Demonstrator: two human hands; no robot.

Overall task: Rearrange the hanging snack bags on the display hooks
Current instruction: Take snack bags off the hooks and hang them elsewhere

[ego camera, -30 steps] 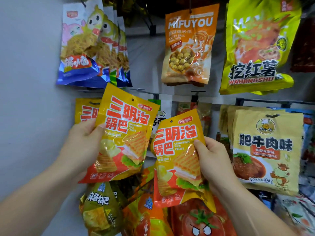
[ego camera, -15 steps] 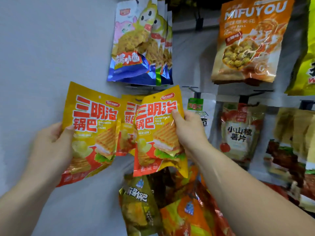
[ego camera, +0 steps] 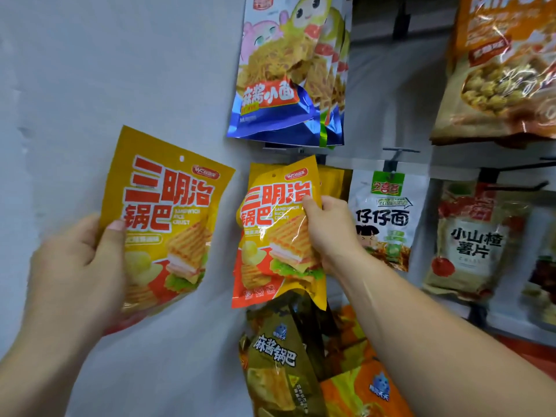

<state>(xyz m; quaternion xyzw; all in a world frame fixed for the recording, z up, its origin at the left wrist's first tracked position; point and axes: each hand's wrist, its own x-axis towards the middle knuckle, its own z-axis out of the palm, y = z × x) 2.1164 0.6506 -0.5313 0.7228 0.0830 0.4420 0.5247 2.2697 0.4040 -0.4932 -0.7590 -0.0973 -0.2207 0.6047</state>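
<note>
Two 三明治锅巴 held | left bag (ego camera: pixel 168 218): left hand (ego camera: pixel 75 266) | right bag (ego camera: pixel 270 236): right hand (ego camera: pixel 331 236)

Bare wall (ego camera: pixel 114 70) beside a shop display rack (ego camera: pixel 391 100), under soft, even light.
Left of the rack's middle rail (ego camera: pixel 451 170) stands a plain, pale grey-blue wall, smooth and faintly mottled. Above that rail the rack's grey back panel is flatly lit, going dark at the very top. Below the rail and to its right, a red strip (ego camera: pixel 529 350) shows low down.
</note>
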